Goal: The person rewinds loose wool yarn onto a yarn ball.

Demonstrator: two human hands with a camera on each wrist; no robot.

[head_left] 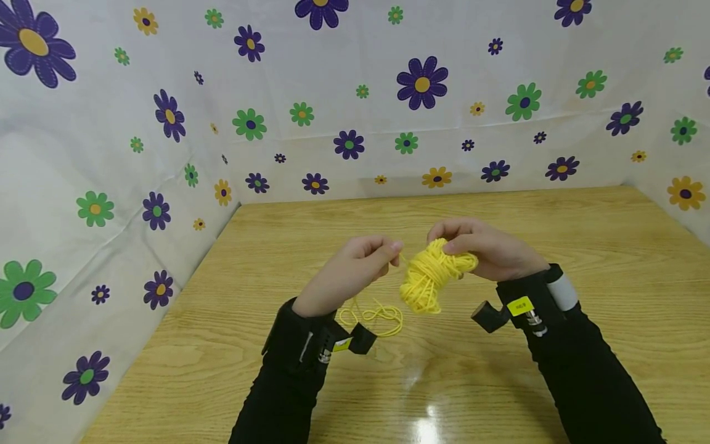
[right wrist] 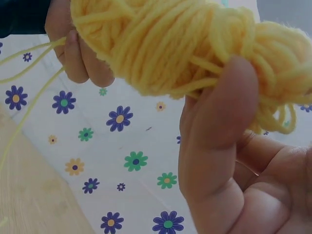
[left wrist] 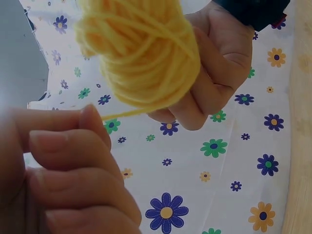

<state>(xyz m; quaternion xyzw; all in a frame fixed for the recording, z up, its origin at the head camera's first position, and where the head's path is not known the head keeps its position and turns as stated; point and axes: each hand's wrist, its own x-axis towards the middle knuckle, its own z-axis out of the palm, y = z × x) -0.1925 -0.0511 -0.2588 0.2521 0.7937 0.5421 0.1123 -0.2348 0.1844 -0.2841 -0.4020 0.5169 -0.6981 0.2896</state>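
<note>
A bundle of yellow yarn (head_left: 432, 275) is held up over the table by my right hand (head_left: 488, 250), thumb on the near side and fingers behind it. My left hand (head_left: 357, 265), just to the left, pinches a single yarn strand (left wrist: 127, 113) between thumb and forefinger; the strand runs taut to the bundle in the left wrist view. Its other fingers are curled in. Loose strands (right wrist: 31, 48) trail down from the left hand in the right wrist view. Below it, loops of loose yarn (head_left: 383, 320) lie on the table, partly hidden by the left wrist.
The wooden table (head_left: 222, 370) reaches back to a white curtain (head_left: 310, 74) printed with flowers, which also lines the left and right sides. Each wrist wears a black band with a small camera (head_left: 489, 316) sticking out.
</note>
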